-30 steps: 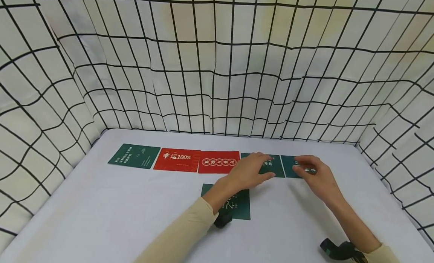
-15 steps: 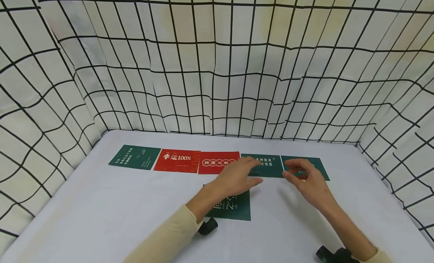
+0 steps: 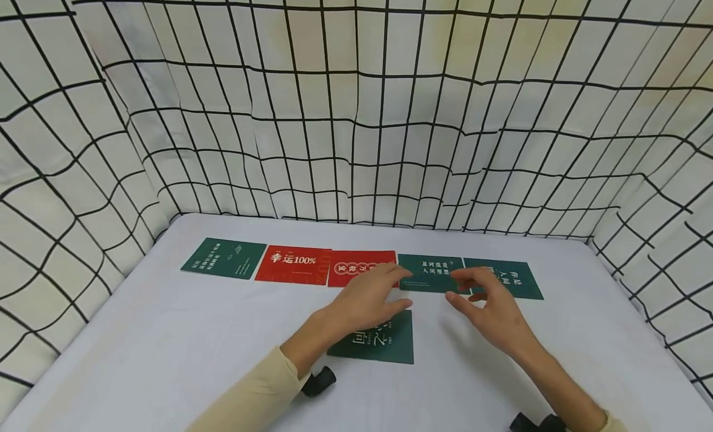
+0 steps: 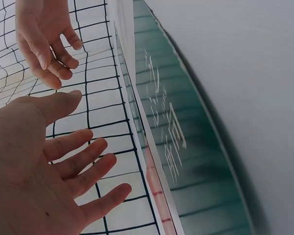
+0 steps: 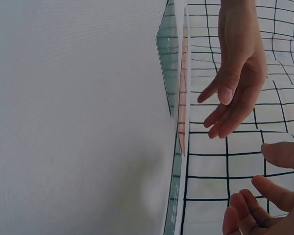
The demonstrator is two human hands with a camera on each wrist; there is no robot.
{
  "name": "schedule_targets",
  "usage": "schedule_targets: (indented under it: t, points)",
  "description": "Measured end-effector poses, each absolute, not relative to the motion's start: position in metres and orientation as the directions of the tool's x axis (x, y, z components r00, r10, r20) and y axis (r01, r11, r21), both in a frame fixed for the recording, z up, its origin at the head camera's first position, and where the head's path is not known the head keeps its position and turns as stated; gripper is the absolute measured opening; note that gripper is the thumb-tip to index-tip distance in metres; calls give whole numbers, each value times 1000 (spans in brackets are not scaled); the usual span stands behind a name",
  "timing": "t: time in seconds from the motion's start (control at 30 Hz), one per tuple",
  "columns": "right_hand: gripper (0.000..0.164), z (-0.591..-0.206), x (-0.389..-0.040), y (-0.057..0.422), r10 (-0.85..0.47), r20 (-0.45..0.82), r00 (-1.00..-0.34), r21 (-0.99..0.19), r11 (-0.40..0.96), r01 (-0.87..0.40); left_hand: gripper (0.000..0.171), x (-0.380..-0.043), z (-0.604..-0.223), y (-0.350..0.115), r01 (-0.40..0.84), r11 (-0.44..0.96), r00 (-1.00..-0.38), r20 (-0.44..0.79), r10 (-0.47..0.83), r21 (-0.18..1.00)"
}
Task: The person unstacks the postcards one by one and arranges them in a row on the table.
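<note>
My left hand (image 3: 364,299) hovers with spread fingers above the near green card (image 3: 398,345), hiding part of it and a corner of a red card (image 3: 348,268). Nothing is in its grasp; the left wrist view shows the fingers (image 4: 95,166) apart and the palm bare. My right hand (image 3: 492,311) is held over the front edges of two green cards (image 3: 429,265) (image 3: 518,280), its fingers loosely bent. In the right wrist view there is air between its thumb and fingers (image 5: 272,193), and both hands are off the table.
Another red card (image 3: 292,265) and a green card (image 3: 225,259) continue the row to the left. The cards lie on a white-covered table (image 3: 167,339). Behind and at both sides stands a white wall with black netting (image 3: 367,141).
Both hands have drawn back to the left and towards me. More of the two right-hand green cards shows now. The cards lie as before.
</note>
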State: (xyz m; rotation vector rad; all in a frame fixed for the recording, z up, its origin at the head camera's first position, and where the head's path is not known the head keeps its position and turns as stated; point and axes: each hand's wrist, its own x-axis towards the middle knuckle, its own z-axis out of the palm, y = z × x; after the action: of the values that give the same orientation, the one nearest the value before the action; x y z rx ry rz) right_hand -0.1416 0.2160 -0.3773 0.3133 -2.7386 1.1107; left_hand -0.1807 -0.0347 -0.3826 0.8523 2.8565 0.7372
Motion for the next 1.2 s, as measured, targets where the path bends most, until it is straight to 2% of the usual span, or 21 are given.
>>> schedule_targets:
  t: [0.73,1.2]
  points:
    - [45,-380,-139,191,-203,188,-961,-659,700,-276,65,-176,-394,-77,452,754,-871,54,488,476]
    - [47,-389,-136,179,-290,97,-952,-698,662,-273,61,-166,-393,-91,434,750,-868,10,496,500]
